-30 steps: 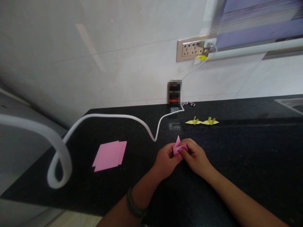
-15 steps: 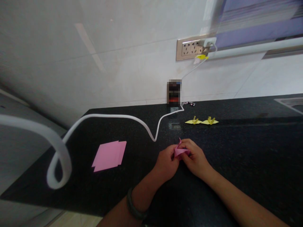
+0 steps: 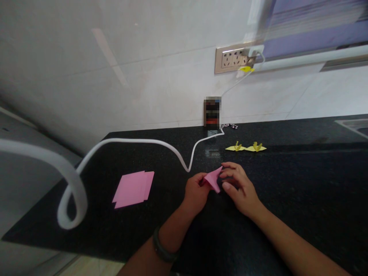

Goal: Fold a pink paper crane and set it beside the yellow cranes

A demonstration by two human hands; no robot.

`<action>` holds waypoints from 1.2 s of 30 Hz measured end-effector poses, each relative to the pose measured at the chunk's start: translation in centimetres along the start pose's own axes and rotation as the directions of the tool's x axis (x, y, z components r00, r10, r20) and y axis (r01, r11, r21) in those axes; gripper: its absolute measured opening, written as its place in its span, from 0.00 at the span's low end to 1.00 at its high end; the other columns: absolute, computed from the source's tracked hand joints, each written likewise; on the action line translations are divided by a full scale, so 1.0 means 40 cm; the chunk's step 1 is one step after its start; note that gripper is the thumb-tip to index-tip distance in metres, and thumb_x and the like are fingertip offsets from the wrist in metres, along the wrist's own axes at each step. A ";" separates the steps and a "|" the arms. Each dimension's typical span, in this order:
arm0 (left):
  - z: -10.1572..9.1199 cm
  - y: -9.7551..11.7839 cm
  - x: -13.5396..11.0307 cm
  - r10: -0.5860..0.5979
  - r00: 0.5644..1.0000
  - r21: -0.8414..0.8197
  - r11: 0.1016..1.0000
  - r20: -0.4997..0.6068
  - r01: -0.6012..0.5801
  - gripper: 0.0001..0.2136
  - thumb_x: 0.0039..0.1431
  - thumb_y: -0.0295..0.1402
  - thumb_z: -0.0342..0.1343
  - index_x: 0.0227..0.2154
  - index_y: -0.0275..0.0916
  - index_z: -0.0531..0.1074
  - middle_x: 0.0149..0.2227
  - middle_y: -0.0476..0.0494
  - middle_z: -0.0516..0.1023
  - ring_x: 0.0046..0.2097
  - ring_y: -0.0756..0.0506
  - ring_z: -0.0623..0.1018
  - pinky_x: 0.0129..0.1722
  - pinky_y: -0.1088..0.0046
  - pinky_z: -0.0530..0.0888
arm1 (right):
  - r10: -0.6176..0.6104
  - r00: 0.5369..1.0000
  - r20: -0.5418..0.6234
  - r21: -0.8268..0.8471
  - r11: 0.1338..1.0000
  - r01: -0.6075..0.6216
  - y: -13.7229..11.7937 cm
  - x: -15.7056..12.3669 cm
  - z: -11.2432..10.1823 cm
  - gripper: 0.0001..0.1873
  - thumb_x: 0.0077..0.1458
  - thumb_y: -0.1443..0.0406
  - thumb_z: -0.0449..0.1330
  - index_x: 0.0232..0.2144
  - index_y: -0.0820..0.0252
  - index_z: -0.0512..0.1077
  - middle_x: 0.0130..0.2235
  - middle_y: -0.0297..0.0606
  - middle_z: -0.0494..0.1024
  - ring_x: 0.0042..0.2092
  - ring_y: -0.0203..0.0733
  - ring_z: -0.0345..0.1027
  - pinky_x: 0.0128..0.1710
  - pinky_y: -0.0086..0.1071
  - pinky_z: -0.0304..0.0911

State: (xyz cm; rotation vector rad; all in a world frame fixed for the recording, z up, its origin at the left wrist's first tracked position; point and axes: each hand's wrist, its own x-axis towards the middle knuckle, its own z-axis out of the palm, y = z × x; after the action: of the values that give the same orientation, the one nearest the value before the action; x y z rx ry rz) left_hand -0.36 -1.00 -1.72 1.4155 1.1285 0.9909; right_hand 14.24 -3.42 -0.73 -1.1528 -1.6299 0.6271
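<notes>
At the far left of our view, a white cord (image 3: 138, 141) makes a loop in the foreground, then runs over the dark tabletop (image 3: 301, 191) to the foot of a device against the wall. Below the cord's long stretch lie pink sheets (image 3: 132, 188), overlapping flat, a little out of line with one another. To their right our left forearm comes in with a dark bracelet (image 3: 165, 246) on it, and our left hand (image 3: 196, 193) has its thumb and fingers pinching the left end of the folded paper (image 3: 213, 178). That pink piece sits between our two hands, in front of the device (image 3: 212, 113), whose face is pixelated, with small beads (image 3: 230, 126) just beside its base. Our right hand (image 3: 243, 191) is at the paper's right side, fingers apart and curved; whether a fingertip touches the paper's upper point, we cannot tell. Beyond this hand two yellow cranes (image 3: 256, 148) stand side by side. Above them, on the wall, is a socket (image 3: 230, 59) with a white plug (image 3: 255, 51) at its right end.
</notes>
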 end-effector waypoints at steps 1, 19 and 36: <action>-0.001 0.001 0.001 -0.012 1.000 -0.001 1.000 -0.005 0.012 0.08 0.47 0.29 0.49 0.29 0.35 0.71 0.26 0.48 0.72 0.29 0.50 0.69 0.29 0.76 0.66 | 0.011 0.999 -0.038 0.032 0.999 -0.010 0.003 0.001 -0.003 0.11 0.49 0.62 0.52 0.36 0.58 0.67 0.47 0.45 0.61 0.48 0.46 0.56 0.33 0.34 0.64; -0.010 0.020 0.009 -0.238 0.955 -0.547 0.783 0.177 0.296 0.14 0.43 0.36 0.56 0.34 0.34 0.68 0.30 0.45 0.71 0.29 0.53 0.71 0.27 0.78 0.66 | 0.333 0.931 0.150 0.250 0.898 -0.362 0.018 0.003 0.022 0.09 0.50 0.60 0.52 0.30 0.61 0.64 0.22 0.34 0.71 0.22 0.32 0.61 0.22 0.26 0.57; -0.008 0.004 0.004 -0.265 0.915 -0.536 0.746 0.304 0.394 0.09 0.42 0.33 0.57 0.24 0.31 0.67 0.19 0.50 0.64 0.20 0.56 0.64 0.22 0.79 0.61 | 0.275 0.955 0.114 0.203 0.934 -0.293 -0.003 -0.009 0.033 0.08 0.48 0.61 0.54 0.24 0.61 0.67 0.19 0.30 0.63 0.21 0.31 0.55 0.19 0.25 0.53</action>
State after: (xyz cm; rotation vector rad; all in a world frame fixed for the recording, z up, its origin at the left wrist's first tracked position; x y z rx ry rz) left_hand -0.62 -0.77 -1.50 0.7522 0.7760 0.8100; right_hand 13.02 -3.61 -1.27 -1.2213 -1.4311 1.0273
